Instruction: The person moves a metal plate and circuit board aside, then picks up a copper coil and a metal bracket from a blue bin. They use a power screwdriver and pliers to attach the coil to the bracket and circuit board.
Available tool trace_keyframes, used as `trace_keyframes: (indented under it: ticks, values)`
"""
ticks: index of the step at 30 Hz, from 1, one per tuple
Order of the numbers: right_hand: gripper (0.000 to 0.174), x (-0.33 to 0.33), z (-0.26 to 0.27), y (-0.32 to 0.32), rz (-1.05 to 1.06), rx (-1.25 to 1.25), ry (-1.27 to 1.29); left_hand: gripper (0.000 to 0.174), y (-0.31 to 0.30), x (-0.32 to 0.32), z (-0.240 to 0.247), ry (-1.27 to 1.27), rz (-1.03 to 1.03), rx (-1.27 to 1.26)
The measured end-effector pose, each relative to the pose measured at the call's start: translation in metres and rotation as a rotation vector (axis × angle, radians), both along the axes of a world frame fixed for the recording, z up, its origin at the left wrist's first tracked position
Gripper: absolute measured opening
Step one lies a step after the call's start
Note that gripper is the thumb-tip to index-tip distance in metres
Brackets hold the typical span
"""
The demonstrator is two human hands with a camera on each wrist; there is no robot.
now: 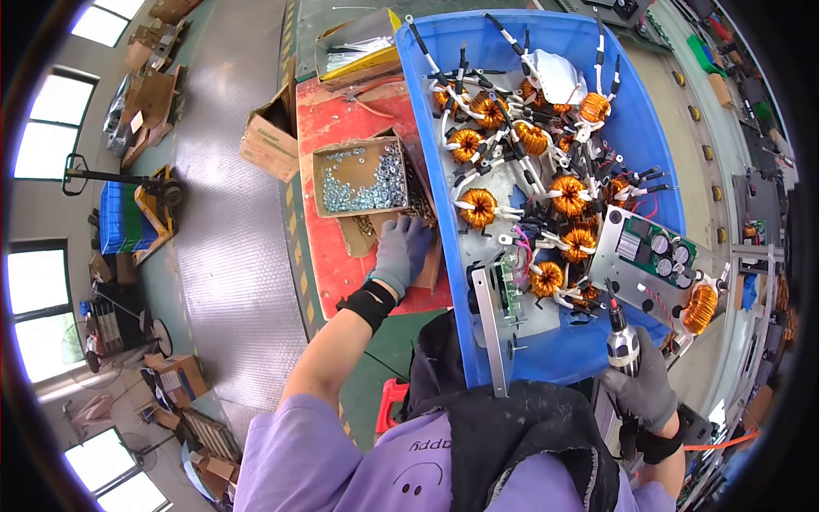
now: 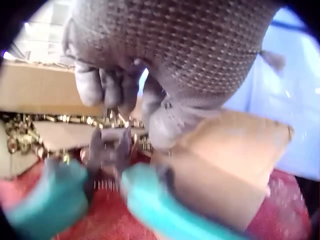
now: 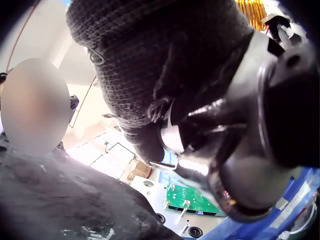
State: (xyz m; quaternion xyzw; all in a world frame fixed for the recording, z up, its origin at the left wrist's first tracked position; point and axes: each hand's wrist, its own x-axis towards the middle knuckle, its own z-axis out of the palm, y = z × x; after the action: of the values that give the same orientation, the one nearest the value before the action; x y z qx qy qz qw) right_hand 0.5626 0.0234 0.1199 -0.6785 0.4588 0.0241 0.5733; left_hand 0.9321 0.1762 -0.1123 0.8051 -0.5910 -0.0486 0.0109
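Observation:
My gloved left hand (image 1: 403,252) reaches over an open cardboard box (image 2: 220,165) of brass-coloured screws (image 2: 20,135), below a carton of silver nuts or washers (image 1: 358,181). Its fingers (image 2: 90,86) point down at the screws, with a gap between them and the thumb. Teal-handled pliers (image 2: 155,197) lie close in front in the left wrist view. My gloved right hand (image 1: 644,388) grips a silver power screwdriver (image 1: 623,346), its bit directed towards a metal plate with a green circuit board (image 1: 657,247). That plate rests across the blue bin's (image 1: 467,320) right edge.
Several copper-wound coils (image 1: 569,196) with black and white leads fill the bin. Another metal plate (image 1: 490,333) stands at its near left edge. On the red table (image 1: 328,273) are red-handled pliers (image 1: 371,107); a box of white ties (image 1: 358,51) stands behind.

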Motion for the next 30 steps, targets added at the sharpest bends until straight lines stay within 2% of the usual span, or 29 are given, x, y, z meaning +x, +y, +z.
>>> trace_keyframes:
  ticks: [2, 4, 8, 11, 13, 15, 17, 18, 19, 21, 22, 23, 25, 26, 28, 30]
  values:
    - [0.060, 0.003, 0.001, 0.000, 0.024, -0.046, -0.022, 0.017, -0.002, -0.002, 0.000, -0.017, -0.029, 0.054]
    - [0.063, 0.009, 0.005, -0.001, 0.081, -0.089, -0.005, 0.015, -0.006, -0.003, 0.006, 0.021, 0.029, 0.074]
    - [0.065, 0.017, 0.012, -0.003, 0.103, -0.066, 0.016, 0.014, -0.008, -0.015, 0.006, 0.045, 0.039, 0.096]
    - [0.066, 0.024, 0.012, -0.002, 0.089, -0.059, -0.032, 0.014, -0.011, -0.010, -0.005, 0.061, 0.081, 0.013]
    - [0.065, 0.031, 0.016, -0.003, 0.104, -0.068, -0.040, 0.013, -0.016, -0.005, -0.001, 0.066, 0.098, 0.084]
    - [0.065, 0.032, 0.015, -0.004, 0.120, -0.080, -0.041, 0.011, -0.017, -0.004, 0.003, 0.055, 0.155, 0.058]
    - [0.065, 0.036, 0.018, -0.004, 0.133, -0.092, -0.040, 0.013, -0.012, -0.002, 0.011, 0.168, 0.438, -0.158]
    - [0.065, 0.045, 0.021, -0.003, 0.160, -0.133, -0.055, 0.010, -0.006, -0.001, 0.015, 0.342, 0.526, -0.361]
    - [0.066, 0.052, 0.022, -0.003, 0.188, -0.173, -0.072, 0.010, 0.000, 0.000, 0.021, 0.338, 0.529, -0.362]
    - [0.066, 0.060, 0.018, -0.006, 0.264, -0.191, -0.088, 0.016, 0.003, 0.000, 0.073, 1.229, 0.827, -0.583]
    - [0.067, 0.064, 0.016, -0.007, 0.334, -0.209, -0.097, 0.015, 0.009, -0.006, 0.102, 1.484, 0.797, -0.713]
    - [0.067, 0.073, 0.017, -0.005, 0.328, -0.209, -0.102, 0.015, 0.011, -0.013, 0.121, 1.479, 0.791, -0.710]
    - [0.069, 0.096, 0.023, 0.001, 0.492, -0.257, -0.039, 0.017, 0.015, -0.029, 0.150, 1.702, 0.592, -0.858]
    - [0.068, 0.104, 0.019, 0.002, 0.587, -0.369, -0.078, 0.017, 0.016, -0.035, 0.161, 1.696, 0.592, -0.859]
    - [0.068, 0.116, 0.015, 0.007, 0.634, -0.425, -0.073, 0.018, 0.017, -0.045, 0.177, 1.836, 0.500, -0.836]
    - [0.068, 0.125, 0.016, 0.010, 0.693, -0.493, -0.073, 0.018, 0.015, -0.053, 0.184, 1.843, 0.494, -0.805]
